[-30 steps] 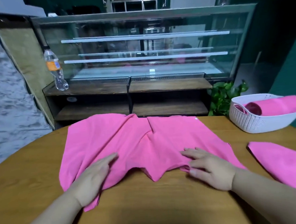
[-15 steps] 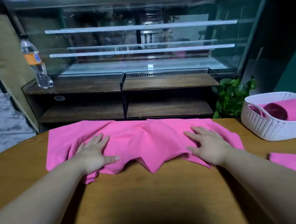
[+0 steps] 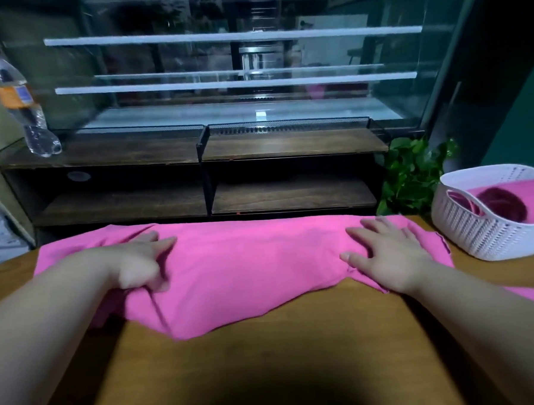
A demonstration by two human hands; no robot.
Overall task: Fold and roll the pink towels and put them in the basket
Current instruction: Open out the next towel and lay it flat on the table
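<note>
A pink towel (image 3: 247,265) lies spread across the far part of the wooden table (image 3: 267,357), its near edge hanging in an uneven point. My left hand (image 3: 139,264) rests on the towel's left side, fingers curled and pinching a fold of cloth. On the towel's right end my right hand (image 3: 386,255) lies flat with its fingers spread. A white woven basket (image 3: 478,237) stands at the right edge with a rolled pink towel (image 3: 504,202) inside. Part of another pink towel (image 3: 533,295) shows by my right forearm.
Beyond the table stands a glass display case over dark wooden shelves (image 3: 195,150). A plastic water bottle (image 3: 19,103) sits on the shelf at the left. A green plant (image 3: 413,176) grows just behind the basket.
Both hands slid outward along the towel, flattening its middle ridge. The left fingers went from flat to curled into the cloth. The view shifted forward and left.
</note>
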